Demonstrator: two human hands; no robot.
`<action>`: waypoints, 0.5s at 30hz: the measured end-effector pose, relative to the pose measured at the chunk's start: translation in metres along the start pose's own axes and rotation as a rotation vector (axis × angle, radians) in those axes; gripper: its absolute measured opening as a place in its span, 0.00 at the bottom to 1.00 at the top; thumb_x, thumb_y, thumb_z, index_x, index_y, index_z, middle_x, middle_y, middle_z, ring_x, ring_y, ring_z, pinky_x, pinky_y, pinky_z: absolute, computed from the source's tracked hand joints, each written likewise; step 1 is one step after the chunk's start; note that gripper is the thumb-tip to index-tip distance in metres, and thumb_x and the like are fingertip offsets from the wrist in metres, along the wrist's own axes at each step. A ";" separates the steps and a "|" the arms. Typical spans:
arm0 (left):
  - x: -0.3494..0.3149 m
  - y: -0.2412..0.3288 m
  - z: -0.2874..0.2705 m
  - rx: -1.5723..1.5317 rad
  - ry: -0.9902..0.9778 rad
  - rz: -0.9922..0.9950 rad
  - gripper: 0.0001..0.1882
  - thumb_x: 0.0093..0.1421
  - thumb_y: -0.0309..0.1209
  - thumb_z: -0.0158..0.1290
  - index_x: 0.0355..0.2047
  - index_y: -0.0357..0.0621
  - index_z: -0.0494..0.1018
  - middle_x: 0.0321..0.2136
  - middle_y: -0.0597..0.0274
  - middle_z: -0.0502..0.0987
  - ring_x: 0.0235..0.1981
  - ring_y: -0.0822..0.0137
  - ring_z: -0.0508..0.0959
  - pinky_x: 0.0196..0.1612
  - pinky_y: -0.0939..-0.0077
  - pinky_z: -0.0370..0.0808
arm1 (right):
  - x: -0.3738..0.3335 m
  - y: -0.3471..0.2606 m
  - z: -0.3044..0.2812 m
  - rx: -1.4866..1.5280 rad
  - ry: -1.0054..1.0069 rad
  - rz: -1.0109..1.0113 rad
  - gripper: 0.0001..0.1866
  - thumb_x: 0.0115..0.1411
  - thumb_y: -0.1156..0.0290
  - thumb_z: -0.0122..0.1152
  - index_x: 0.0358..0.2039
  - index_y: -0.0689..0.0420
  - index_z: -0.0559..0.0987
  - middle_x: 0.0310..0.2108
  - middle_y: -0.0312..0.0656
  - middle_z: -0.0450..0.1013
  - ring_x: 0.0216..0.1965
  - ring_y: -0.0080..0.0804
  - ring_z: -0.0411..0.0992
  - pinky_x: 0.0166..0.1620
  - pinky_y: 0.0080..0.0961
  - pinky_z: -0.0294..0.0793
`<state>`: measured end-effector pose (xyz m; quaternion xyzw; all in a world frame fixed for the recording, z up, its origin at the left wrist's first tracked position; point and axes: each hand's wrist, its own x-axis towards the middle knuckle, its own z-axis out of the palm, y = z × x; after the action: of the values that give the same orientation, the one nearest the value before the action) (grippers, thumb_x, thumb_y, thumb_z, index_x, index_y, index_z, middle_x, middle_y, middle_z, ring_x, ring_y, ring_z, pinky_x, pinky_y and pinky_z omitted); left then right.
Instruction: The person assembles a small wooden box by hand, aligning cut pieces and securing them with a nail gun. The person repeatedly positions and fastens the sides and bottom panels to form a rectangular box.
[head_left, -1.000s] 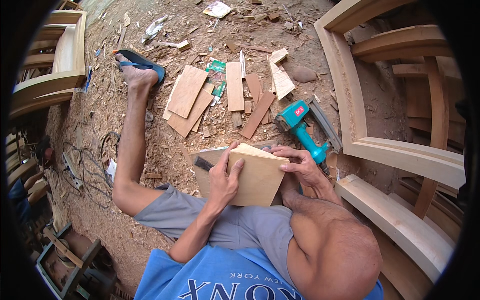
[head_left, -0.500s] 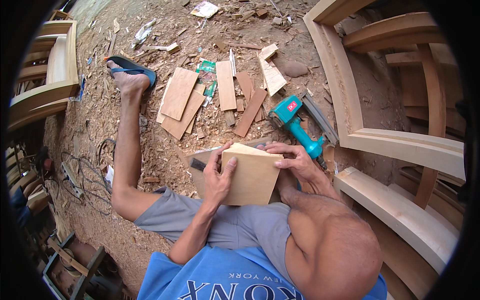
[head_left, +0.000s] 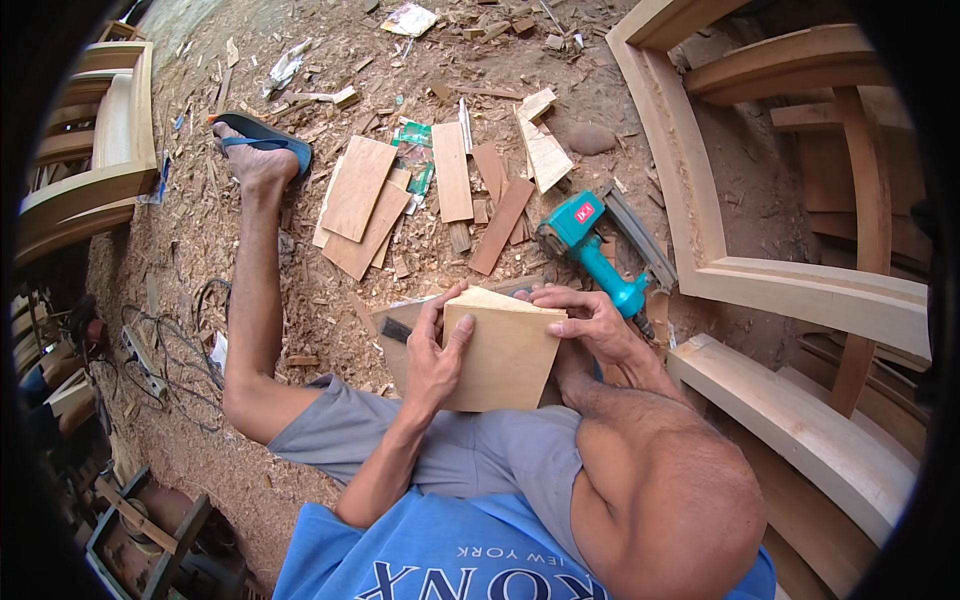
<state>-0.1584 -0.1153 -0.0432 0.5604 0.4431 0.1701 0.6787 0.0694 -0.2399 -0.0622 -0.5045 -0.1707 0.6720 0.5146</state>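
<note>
Just above our lap, we held a pale tapering board (head_left: 505,360) in both hands, its broad face turned toward us. The left hand (head_left: 438,350) pinched its left edge near the upper corner, thumb on the front and fingers behind; the right hand (head_left: 592,325) pinched the upper right corner, its fingers reaching over the back. A lighter wedge of wood (head_left: 490,299) showed along the top edge, and a darker board (head_left: 395,362) stuck out behind to the left.

As far as we could judge, we were partway along: the pale board looked already cut to shape and was set against the wedge, but we could make out no fasteners and could not tell whether the pieces were joined. The teal nail gun (head_left: 605,265) lay out of our grasp, beyond the right hand, and the loose wood strips (head_left: 452,172) ahead seemed unused.

The ground (head_left: 225,480) was brown and thick with shavings and offcuts. A green plastic scrap (head_left: 421,180) lay among the strips, with a rounded stone (head_left: 592,138) farther right. A large wooden frame (head_left: 690,200) stood at our right, a thick beam (head_left: 800,430) nearer, and a dark cord (head_left: 180,340) coiled at our left.
</note>
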 end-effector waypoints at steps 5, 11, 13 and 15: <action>-0.002 0.000 0.000 -0.004 0.018 -0.017 0.25 0.68 0.34 0.54 0.61 0.35 0.66 0.57 0.51 0.73 0.55 0.66 0.74 0.57 0.72 0.71 | 0.002 0.003 -0.001 0.032 -0.026 -0.002 0.22 0.49 0.76 0.69 0.48 0.61 0.82 0.55 0.47 0.75 0.63 0.36 0.65 0.68 0.35 0.59; -0.003 0.002 0.000 0.012 0.005 -0.019 0.25 0.68 0.33 0.54 0.62 0.36 0.65 0.57 0.52 0.73 0.54 0.66 0.74 0.58 0.72 0.71 | 0.002 0.004 -0.003 0.046 -0.023 0.002 0.22 0.49 0.76 0.69 0.48 0.61 0.82 0.55 0.46 0.75 0.62 0.36 0.66 0.67 0.34 0.61; -0.003 0.002 0.001 -0.019 -0.001 -0.024 0.25 0.68 0.32 0.53 0.62 0.36 0.65 0.56 0.53 0.74 0.54 0.67 0.74 0.58 0.73 0.70 | 0.002 0.004 -0.003 0.050 -0.022 0.005 0.22 0.49 0.76 0.70 0.48 0.60 0.82 0.55 0.46 0.75 0.62 0.35 0.66 0.67 0.34 0.62; -0.003 0.003 0.002 -0.006 0.007 -0.009 0.25 0.68 0.32 0.53 0.62 0.37 0.65 0.56 0.53 0.73 0.54 0.67 0.74 0.58 0.73 0.70 | 0.002 0.004 -0.002 0.050 -0.021 0.007 0.22 0.49 0.76 0.70 0.48 0.60 0.82 0.55 0.46 0.75 0.62 0.35 0.65 0.67 0.34 0.62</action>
<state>-0.1574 -0.1176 -0.0398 0.5558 0.4474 0.1705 0.6796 0.0697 -0.2405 -0.0669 -0.4850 -0.1574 0.6832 0.5227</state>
